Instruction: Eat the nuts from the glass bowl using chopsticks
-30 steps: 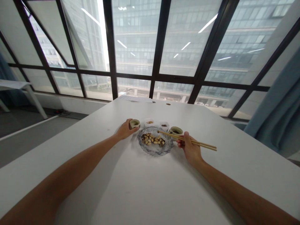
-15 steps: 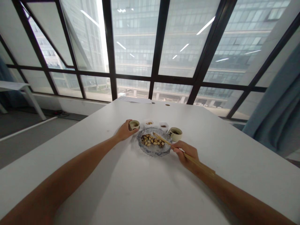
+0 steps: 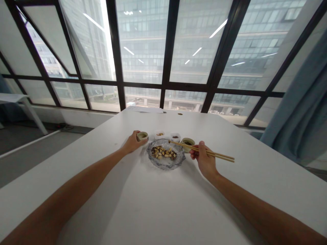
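My left hand [image 3: 131,143] is wrapped round the side of a small pale-green cup [image 3: 142,139] at the left of the group. A pair of wooden chopsticks [image 3: 221,156] is gripped in my right hand [image 3: 205,160], pointing left. Their tips are over the far rim of a clear scalloped glass plate [image 3: 166,166], with a small dark bit at the end that I cannot name. On the plate lie several pale and brown nut-like pieces [image 3: 159,152]. A second green cup [image 3: 188,140], dark inside, stands behind the chopsticks and is partly hidden by them.
Two small white dishes, a left one [image 3: 159,137] and a right one [image 3: 175,139], stand behind the plate with small bits inside. Sheets of paper [image 3: 145,109] lie at the far edge of the white table [image 3: 153,204]. Windows rise beyond; a blue curtain [image 3: 293,109] hangs at right.
My right hand has turned and lifted the chopsticks. Their tips moved from among the pieces to the plate's far rim. My left hand still holds its cup; the view shifted slightly.
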### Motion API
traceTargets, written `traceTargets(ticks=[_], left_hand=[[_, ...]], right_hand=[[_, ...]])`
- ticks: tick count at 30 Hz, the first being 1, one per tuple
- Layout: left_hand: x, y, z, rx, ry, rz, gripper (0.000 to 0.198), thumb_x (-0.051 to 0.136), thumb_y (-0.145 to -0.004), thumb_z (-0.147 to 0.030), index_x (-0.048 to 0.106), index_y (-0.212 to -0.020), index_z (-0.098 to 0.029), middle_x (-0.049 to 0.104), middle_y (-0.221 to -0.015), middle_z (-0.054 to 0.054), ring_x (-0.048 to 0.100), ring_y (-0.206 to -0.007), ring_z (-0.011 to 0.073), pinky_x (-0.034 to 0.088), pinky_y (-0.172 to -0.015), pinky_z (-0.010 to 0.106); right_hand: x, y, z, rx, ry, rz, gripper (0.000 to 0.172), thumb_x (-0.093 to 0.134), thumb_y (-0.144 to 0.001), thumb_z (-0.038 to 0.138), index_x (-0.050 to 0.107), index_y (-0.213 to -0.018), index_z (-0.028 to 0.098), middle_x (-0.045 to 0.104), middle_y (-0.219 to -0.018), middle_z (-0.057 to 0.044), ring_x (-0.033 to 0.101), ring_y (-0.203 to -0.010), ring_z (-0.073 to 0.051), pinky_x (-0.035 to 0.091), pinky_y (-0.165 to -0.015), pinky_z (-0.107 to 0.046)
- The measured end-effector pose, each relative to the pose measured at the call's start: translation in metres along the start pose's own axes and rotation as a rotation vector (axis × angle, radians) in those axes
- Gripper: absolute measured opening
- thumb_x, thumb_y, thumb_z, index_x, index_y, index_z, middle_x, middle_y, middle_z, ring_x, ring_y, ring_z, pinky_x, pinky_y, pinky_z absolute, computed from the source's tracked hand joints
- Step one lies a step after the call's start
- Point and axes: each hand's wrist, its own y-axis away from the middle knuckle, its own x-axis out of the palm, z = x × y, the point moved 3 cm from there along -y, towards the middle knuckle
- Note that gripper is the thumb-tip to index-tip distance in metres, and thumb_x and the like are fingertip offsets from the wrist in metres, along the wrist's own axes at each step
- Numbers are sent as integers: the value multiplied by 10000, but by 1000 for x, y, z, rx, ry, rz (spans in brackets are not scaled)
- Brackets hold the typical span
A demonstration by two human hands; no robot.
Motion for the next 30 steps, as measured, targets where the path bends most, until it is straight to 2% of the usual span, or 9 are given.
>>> traceTargets(ticks=[4, 7, 9, 12, 15, 18, 22, 26, 30], left_hand=[[-1, -22, -3, -91, -26, 63, 753, 710, -717, -627, 476, -1284, -191, 666, -1250, 183, 675, -1042, 287, 534, -863, 398], [10, -45, -39, 67, -128, 81, 752, 725, -693, -630, 527, -1269, -188, 601, -1366, 193, 575, -1246, 353, 447, -1024, 457], [28, -56, -72, 204, -201, 128, 749, 706, -708, -640, 542, -1286, -192, 596, -1380, 178, 515, -1314, 380, 337, -1121, 507], [64, -63, -116, 310, -268, 259, 780, 697, -734, -613, 511, -1352, -175, 581, -1397, 197, 498, -1326, 401, 290, -1132, 542], [93, -64, -138, 328, -258, 397, 770, 735, -733, -519, 469, -1379, -194, 636, -1337, 170, 537, -1295, 384, 267, -1132, 564], [103, -64, -143, 348, -227, 433, 770, 782, -698, -401, 457, -1367, -203, 671, -1283, 142, 597, -1223, 361, 344, -1089, 519], [97, -64, -142, 419, -181, 339, 800, 830, -634, -315, 465, -1341, -222, 670, -1269, 116, 617, -1190, 341, 395, -1062, 474], [95, -64, -139, 422, -157, 328, 833, 849, -624, -309, 454, -1349, -198, 675, -1254, 134, 618, -1191, 336, 391, -1072, 474], [97, -65, -134, 342, -169, 364, 831, 842, -654, -361, 438, -1363, -206, 680, -1265, 137, 627, -1185, 317, 395, -1071, 474]], right_hand=[[-7, -18, 13, -94, 8, -47, 570, 621, -778, 749, 623, -715, 183, 646, -556, -35, 532, -417, -126, 435, -407, -267], [-14, -30, 19, -154, 31, -75, 572, 619, -782, 746, 624, -721, 178, 642, -555, -31, 536, -423, -122, 431, -406, -260], [-18, -36, 20, -177, 68, -94, 572, 602, -794, 747, 620, -725, 179, 640, -551, -30, 541, -425, -125, 436, -406, -260], [-23, -40, 19, -184, 120, -114, 572, 578, -809, 747, 614, -729, 182, 645, -552, -34, 548, -426, -131, 447, -409, -264], [-26, -41, 17, -177, 143, -111, 570, 571, -817, 741, 613, -733, 179, 649, -552, -38, 553, -428, -135, 445, -410, -266], [-27, -42, 17, -198, 143, -107, 560, 564, -834, 725, 618, -744, 176, 653, -560, -35, 554, -434, -133, 437, -412, -263], [-25, -42, 16, -261, 165, -73, 531, 553, -871, 688, 628, -764, 174, 654, -574, -30, 559, -453, -132, 439, -427, -265], [-15, -50, 10, -264, 226, 19, 550, 566, -847, 712, 634, -750, 175, 640, -563, -24, 556, -466, -134, 446, -442, -268], [-3, -64, 12, -225, 307, 105, 598, 600, -775, 767, 644, -729, 172, 646, -563, -33, 568, -479, -140, 457, -448, -263]])
